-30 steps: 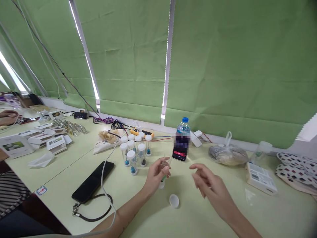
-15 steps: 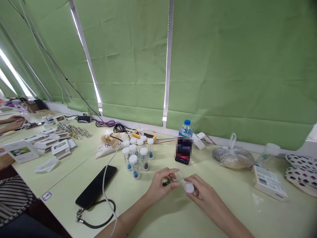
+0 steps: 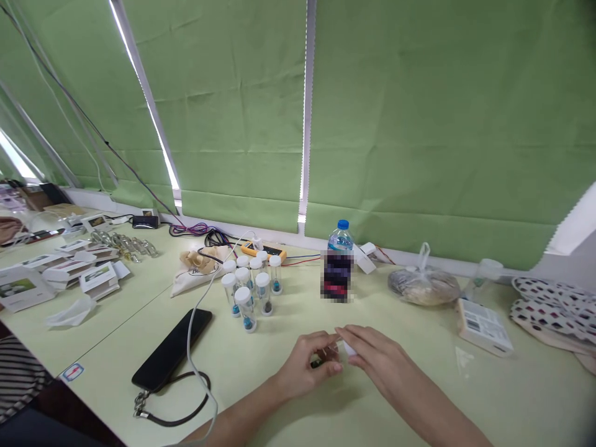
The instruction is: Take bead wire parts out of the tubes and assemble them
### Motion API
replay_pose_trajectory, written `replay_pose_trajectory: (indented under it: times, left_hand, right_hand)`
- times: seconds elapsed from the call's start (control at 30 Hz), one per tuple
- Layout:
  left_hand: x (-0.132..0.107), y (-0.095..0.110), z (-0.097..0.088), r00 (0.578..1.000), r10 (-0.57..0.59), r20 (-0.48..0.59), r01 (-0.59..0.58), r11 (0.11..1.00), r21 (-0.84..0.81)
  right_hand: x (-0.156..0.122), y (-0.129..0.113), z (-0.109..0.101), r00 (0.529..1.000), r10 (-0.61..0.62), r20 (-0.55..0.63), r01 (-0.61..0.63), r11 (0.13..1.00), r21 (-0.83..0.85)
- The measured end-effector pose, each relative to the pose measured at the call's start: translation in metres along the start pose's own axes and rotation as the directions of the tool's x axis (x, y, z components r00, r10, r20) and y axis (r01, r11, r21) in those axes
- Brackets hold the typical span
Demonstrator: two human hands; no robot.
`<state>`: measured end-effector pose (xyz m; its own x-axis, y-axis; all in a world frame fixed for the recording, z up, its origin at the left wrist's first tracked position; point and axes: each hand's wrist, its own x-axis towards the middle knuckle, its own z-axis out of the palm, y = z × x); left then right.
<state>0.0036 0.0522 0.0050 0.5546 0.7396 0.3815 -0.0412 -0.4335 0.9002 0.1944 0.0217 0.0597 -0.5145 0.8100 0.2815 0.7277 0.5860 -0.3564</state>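
1. Pale-green surface (image 3: 419, 397) fills the lower half of the head view. Low and centre, the left hand (image 3: 307, 369) curls closed round a small clear vial (image 3: 321, 359), tipped sideways so its mouth faces right.
2. Coming in beside it, the right hand (image 3: 372, 357) pinches its fingertips on the white cap (image 3: 347, 349) at that mouth, seemingly for a twisting grip.
3. Capped vials (image 3: 249, 285) stand clustered up and left of the hands, out of their way; a black phone (image 3: 172, 349) lies further left.

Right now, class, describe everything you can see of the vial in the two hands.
The vial is small and clear, plastic by its look, mostly hidden. It lies about level, something dark inside. The left hand grips its body; the right hand pinches the white cap at its right end.
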Motion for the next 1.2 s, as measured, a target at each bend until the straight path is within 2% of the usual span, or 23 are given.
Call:
replay_pose_trajectory:
  times: [0.13, 0.4, 0.5, 0.6, 0.67, 0.77, 0.8, 0.9, 0.93, 1.07, 1.17, 1.2]
  left_hand:
    - [-0.004, -0.002, 0.008, 1.000, -0.002, 0.010, 0.002, 1.000, -0.024]
    - [-0.010, -0.005, 0.016, 0.999, 0.040, -0.009, -0.041, 0.996, -0.081]
    - [-0.008, -0.007, 0.021, 0.998, 0.023, -0.052, -0.034, 0.977, -0.210]
    - [-0.004, -0.010, 0.028, 0.993, -0.018, -0.117, -0.029, 0.922, -0.387]
    - [-0.002, -0.012, 0.031, 0.994, -0.043, -0.103, -0.009, 0.888, -0.460]
    - [-0.003, -0.015, 0.032, 0.998, -0.047, -0.050, 0.017, 0.880, -0.475]
    - [-0.004, -0.016, 0.032, 0.998, -0.045, -0.046, 0.019, 0.885, -0.464]
    - [-0.007, -0.016, 0.031, 0.997, -0.049, -0.055, 0.020, 0.900, -0.436]
    - [-0.007, -0.016, 0.031, 0.997, -0.049, -0.054, 0.022, 0.903, -0.428]
    - [-0.007, -0.013, 0.030, 0.999, -0.039, -0.019, 0.028, 0.913, -0.406]
    - [-0.008, -0.010, 0.030, 0.999, -0.044, -0.015, 0.034, 0.912, -0.408]
    - [-0.008, -0.010, 0.030, 0.999, -0.050, -0.011, 0.042, 0.915, -0.402]
  right_hand:
    - [-0.006, 0.006, 0.006, 0.999, -0.028, 0.020, 0.029, 0.999, -0.017]
    - [-0.009, 0.000, 0.000, 0.999, -0.007, 0.051, 0.009, 1.000, -0.027]
    - [-0.007, -0.012, -0.008, 0.999, -0.009, 0.053, 0.009, 1.000, 0.002]
    - [-0.006, -0.029, -0.022, 0.998, -0.018, 0.066, 0.014, 0.998, 0.055]
    - [-0.008, -0.038, -0.029, 1.000, 0.009, -0.010, -0.008, 0.999, 0.047]
    - [-0.011, -0.042, -0.028, 0.977, 0.041, -0.211, -0.040, 0.999, 0.008]
    - [-0.012, -0.042, -0.026, 0.979, 0.016, -0.201, -0.020, 1.000, -0.019]
    - [-0.013, -0.042, -0.019, 0.994, -0.106, 0.007, 0.106, 0.989, -0.102]
    - [-0.013, -0.044, -0.018, 0.992, -0.118, 0.040, 0.122, 0.986, -0.117]
    - [-0.013, -0.053, -0.021, 0.993, -0.076, -0.087, 0.062, 0.985, -0.158]
    - [-0.014, -0.056, -0.022, 0.990, -0.138, 0.020, 0.140, 0.977, -0.162]
    - [-0.014, -0.055, -0.020, 0.991, -0.132, 0.013, 0.132, 0.979, -0.157]
